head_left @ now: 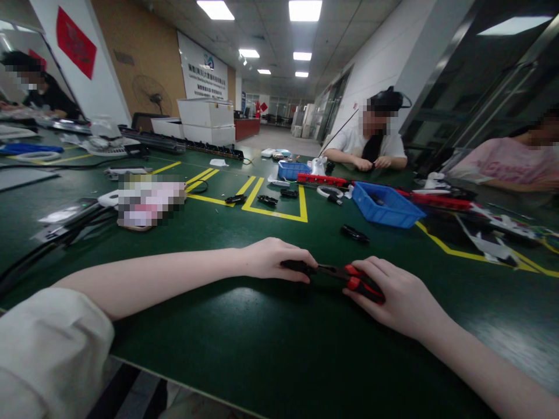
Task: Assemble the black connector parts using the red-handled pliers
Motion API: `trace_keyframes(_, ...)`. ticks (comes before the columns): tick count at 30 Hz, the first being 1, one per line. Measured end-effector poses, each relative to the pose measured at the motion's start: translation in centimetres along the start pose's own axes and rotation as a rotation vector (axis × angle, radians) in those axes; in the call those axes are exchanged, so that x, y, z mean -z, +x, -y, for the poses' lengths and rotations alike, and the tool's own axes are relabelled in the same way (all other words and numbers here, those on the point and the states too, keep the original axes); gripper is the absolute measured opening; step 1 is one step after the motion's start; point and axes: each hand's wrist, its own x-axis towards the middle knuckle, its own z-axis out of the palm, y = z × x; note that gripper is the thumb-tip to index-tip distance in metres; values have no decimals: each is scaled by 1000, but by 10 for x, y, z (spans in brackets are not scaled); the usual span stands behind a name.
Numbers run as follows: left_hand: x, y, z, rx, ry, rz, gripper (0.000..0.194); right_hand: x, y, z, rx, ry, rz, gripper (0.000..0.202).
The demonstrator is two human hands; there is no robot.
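Note:
My right hand (391,291) is closed around the red and black handles of a pair of pliers (364,285). The pliers point left, and their narrow jaws reach a small black part (297,266). Between its thumb and fingers, my left hand (279,260) pinches that black part, whose exact kind I cannot make out. Whether the jaws grip it or only touch it is too small to tell. Beyond my hands, a bundled black cable (354,233) lies on the green table (262,349).
Several black cable bundles, one of them a near bundle (267,200), lie around the yellow tape lines. A blue bin (386,205) stands right of centre, with a red strip (325,180) behind it. Left are a phone (151,203) and dark cables. Co-workers sit across the table.

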Motion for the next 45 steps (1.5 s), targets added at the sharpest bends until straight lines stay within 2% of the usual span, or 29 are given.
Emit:
trace_keyframes(3,0,0,-1,0,-7,3,36,0,0,-1,8,-14,-10,33)
trace_keyframes(14,1,2,-4,132,-66,51,43,-1,-3,-4,-1,-71,-45,37)
trace_keyframes(26,4,5,-10,209,-110,69,35,1,-3,-4,-4,-79,-50,38)
trace_keyframes(33,3,5,-9,200,-158,59,32,2,-3,-5,51,-133,-79,36)
trace_keyframes(45,1,6,-5,192,-78,65,34,1,-4,-5,32,-59,-67,31)
